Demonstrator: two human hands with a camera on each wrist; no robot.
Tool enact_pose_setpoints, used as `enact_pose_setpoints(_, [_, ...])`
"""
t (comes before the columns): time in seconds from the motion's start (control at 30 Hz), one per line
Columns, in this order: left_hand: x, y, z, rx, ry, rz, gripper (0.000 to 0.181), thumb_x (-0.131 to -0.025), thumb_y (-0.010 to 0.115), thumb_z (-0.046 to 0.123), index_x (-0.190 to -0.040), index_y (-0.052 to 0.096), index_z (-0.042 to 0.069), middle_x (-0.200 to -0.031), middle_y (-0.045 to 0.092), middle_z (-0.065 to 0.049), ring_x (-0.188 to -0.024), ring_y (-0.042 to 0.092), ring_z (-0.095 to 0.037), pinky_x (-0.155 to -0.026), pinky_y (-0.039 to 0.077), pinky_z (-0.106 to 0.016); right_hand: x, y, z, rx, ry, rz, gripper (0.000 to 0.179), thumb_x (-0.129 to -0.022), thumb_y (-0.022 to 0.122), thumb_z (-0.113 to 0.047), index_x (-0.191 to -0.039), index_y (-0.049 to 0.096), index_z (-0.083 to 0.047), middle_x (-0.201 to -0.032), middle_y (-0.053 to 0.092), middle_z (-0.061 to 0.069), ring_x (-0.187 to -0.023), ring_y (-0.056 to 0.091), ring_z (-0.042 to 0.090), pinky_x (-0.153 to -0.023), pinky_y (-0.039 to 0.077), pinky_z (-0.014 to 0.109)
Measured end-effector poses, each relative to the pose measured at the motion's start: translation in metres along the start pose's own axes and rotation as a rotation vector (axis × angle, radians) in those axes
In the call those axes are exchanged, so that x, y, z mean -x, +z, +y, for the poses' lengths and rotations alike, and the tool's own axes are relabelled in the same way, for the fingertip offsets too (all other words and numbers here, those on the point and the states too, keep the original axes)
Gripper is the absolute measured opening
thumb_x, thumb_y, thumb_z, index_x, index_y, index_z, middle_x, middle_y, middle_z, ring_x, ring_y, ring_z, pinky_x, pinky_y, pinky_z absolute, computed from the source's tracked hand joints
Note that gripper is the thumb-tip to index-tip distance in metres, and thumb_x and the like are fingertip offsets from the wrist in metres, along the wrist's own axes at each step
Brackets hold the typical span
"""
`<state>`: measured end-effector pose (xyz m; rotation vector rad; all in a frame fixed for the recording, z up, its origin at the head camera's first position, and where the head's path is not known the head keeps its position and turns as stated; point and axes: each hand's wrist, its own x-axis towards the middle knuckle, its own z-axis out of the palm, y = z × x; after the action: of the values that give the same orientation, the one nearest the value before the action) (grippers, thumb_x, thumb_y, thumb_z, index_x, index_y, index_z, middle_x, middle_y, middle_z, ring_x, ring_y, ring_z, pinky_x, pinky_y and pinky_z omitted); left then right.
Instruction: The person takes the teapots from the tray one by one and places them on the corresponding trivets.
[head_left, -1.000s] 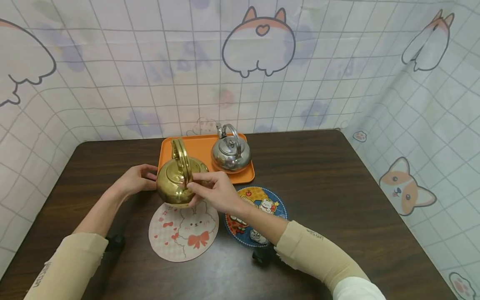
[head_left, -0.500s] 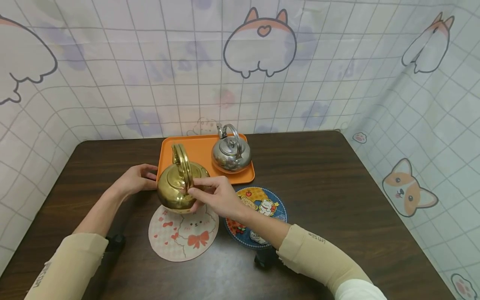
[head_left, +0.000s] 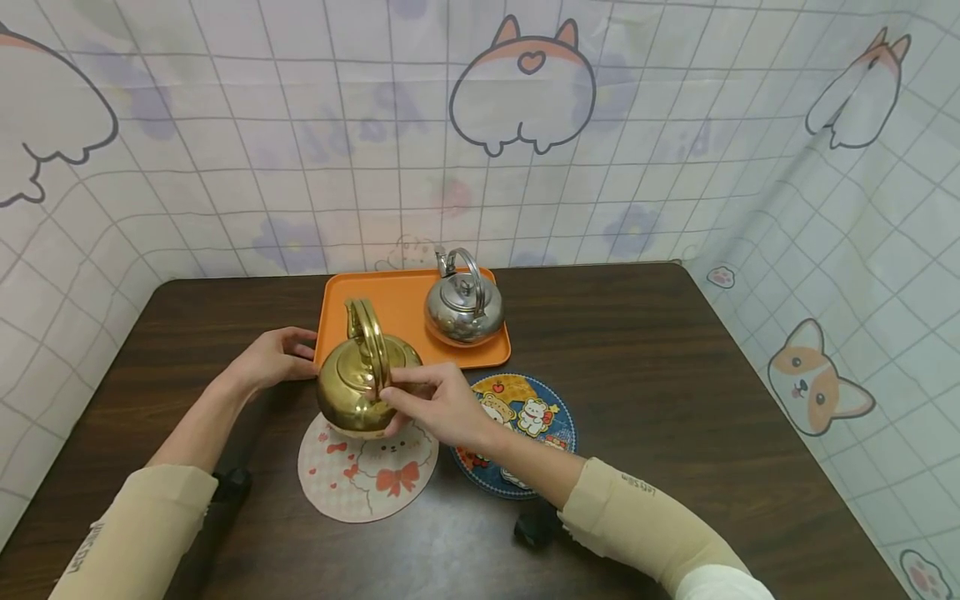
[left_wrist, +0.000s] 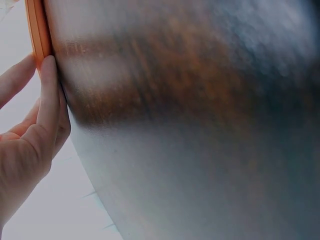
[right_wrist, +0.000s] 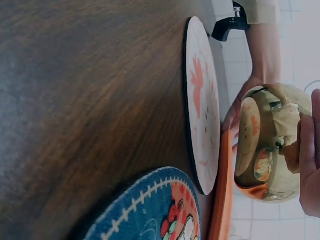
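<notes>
My right hand [head_left: 446, 404] pinches the golden kettle [head_left: 352, 400] low on its arched handle. The kettle is held in the air over the front left of the orange tray [head_left: 337, 300] and the back of the round pink rabbit mat [head_left: 337, 483]. A gap shows under its base in the right wrist view. With its fingertips my left hand [head_left: 273, 362] touches the tray's left rim; in the left wrist view the fingers [left_wrist: 48, 95] look fairly straight against that edge. A silver kettle [head_left: 465, 312] stands on the tray's right side.
A round blue mat [head_left: 562, 425] with bear prints lies right of the pink one, partly under my right forearm. The dark wooden table [head_left: 675, 392] meets a white tiled-pattern curtain [head_left: 300, 125] at the back and sides.
The golden kettle has moved down and toward me in the head view, with my right hand still gripping its handle. My left hand stays at the tray's rim.
</notes>
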<state>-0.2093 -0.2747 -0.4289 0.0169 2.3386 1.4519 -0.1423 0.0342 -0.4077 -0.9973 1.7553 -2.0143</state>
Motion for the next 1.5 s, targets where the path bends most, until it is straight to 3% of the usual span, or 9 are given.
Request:
enact_pose_setpoints(0.23, [0.0, 0.001, 0.001, 0.005, 0.01, -0.002, 0.071, -0.093, 0.071, -0.003, -0.151, 0.031, -0.014, -0.125, 0.053, -0.031, -0.095, 0.063, -0.022, -0.083, 0.056, -0.029, 0.008, 0.002, -0.001, 0.014, 0.037, 0.007, 0.034, -0.103, 0.06, 0.0, -0.135, 0.061, 0.011, -0.11, 0.071, 0.028, -0.071, 0.069, 0.049, -0.078, 0.06, 0.041])
enact_pose_setpoints(0.47, [-0.001, 0.001, 0.001, -0.006, 0.02, -0.004, 0.071, -0.094, 0.071, -0.003, -0.151, 0.031, -0.015, -0.126, 0.053, -0.032, -0.095, 0.063, -0.021, -0.083, 0.056, -0.028, 0.013, 0.003, 0.001, 0.02, 0.018, 0.004, 0.033, -0.102, 0.06, 0.002, -0.132, 0.061, 0.014, -0.105, 0.071, 0.031, -0.068, 0.073, 0.031, -0.071, 0.06, 0.048])
enact_pose_setpoints(0.6, [-0.002, 0.001, 0.001, -0.007, 0.017, -0.006, 0.071, -0.094, 0.07, -0.003, -0.151, 0.03, -0.015, -0.127, 0.052, -0.032, -0.096, 0.064, -0.022, -0.084, 0.056, -0.029, 0.016, 0.004, 0.003, 0.035, 0.015, 0.003, 0.032, -0.101, 0.061, 0.003, -0.131, 0.062, 0.014, -0.102, 0.071, 0.03, -0.066, 0.073, 0.023, -0.07, 0.06, 0.038])
enact_pose_setpoints(0.73, [-0.002, 0.001, 0.003, -0.016, 0.019, -0.005, 0.071, -0.095, 0.07, -0.002, -0.152, 0.03, -0.015, -0.127, 0.052, -0.032, -0.096, 0.064, -0.022, -0.083, 0.056, -0.029, 0.019, 0.005, 0.004, 0.057, 0.003, -0.002, 0.031, -0.101, 0.061, 0.004, -0.129, 0.062, 0.016, -0.102, 0.072, 0.029, -0.066, 0.073, 0.031, -0.069, 0.06, 0.036])
enact_pose_setpoints(0.87, [-0.003, 0.0, 0.004, -0.015, 0.018, -0.005, 0.071, -0.094, 0.07, -0.002, -0.152, 0.03, -0.015, -0.127, 0.052, -0.032, -0.096, 0.064, -0.022, -0.083, 0.056, -0.03, 0.023, 0.006, 0.005, 0.029, 0.018, -0.014, 0.032, -0.101, 0.06, 0.003, -0.131, 0.061, 0.015, -0.103, 0.072, 0.03, -0.067, 0.071, 0.042, -0.067, 0.058, 0.055])
enact_pose_setpoints(0.97, [-0.004, 0.001, 0.004, -0.023, 0.011, -0.005, 0.071, -0.094, 0.07, -0.002, -0.152, 0.031, -0.014, -0.127, 0.052, -0.032, -0.096, 0.064, -0.023, -0.083, 0.056, -0.03, 0.026, 0.008, 0.006, 0.008, 0.033, -0.022, 0.033, -0.102, 0.061, 0.002, -0.132, 0.061, 0.014, -0.097, 0.071, 0.032, -0.069, 0.071, 0.044, -0.067, 0.054, 0.063])
enact_pose_setpoints(1.17, [-0.005, 0.001, 0.005, -0.029, 0.011, -0.01, 0.071, -0.095, 0.07, -0.001, -0.152, 0.03, -0.014, -0.128, 0.052, -0.032, -0.096, 0.064, -0.022, -0.083, 0.056, -0.03, 0.031, 0.011, 0.009, 0.031, 0.035, -0.013, 0.03, -0.101, 0.062, -0.001, -0.129, 0.066, 0.011, -0.086, 0.072, 0.029, -0.069, 0.072, 0.043, -0.064, 0.054, 0.063])
enact_pose_setpoints(1.3, [-0.004, 0.001, 0.003, -0.053, 0.018, -0.008, 0.071, -0.095, 0.07, 0.001, -0.152, 0.03, -0.015, -0.128, 0.053, -0.033, -0.097, 0.062, -0.024, -0.081, 0.055, -0.029, 0.035, 0.016, 0.011, 0.029, 0.011, -0.011, 0.027, -0.1, 0.062, 0.002, -0.125, 0.067, 0.013, -0.076, 0.071, 0.026, -0.064, 0.069, 0.047, -0.052, 0.053, 0.056])
enact_pose_setpoints(1.5, [-0.002, -0.001, -0.001, -0.097, 0.028, 0.006, 0.07, -0.095, 0.071, 0.003, -0.15, 0.032, -0.016, -0.126, 0.054, -0.033, -0.096, 0.06, -0.024, -0.077, 0.052, -0.027, 0.038, 0.022, 0.013, 0.015, -0.001, -0.041, 0.027, -0.1, 0.063, 0.0, -0.123, 0.067, 0.014, -0.073, 0.073, 0.021, -0.062, 0.067, 0.05, -0.049, 0.049, 0.063])
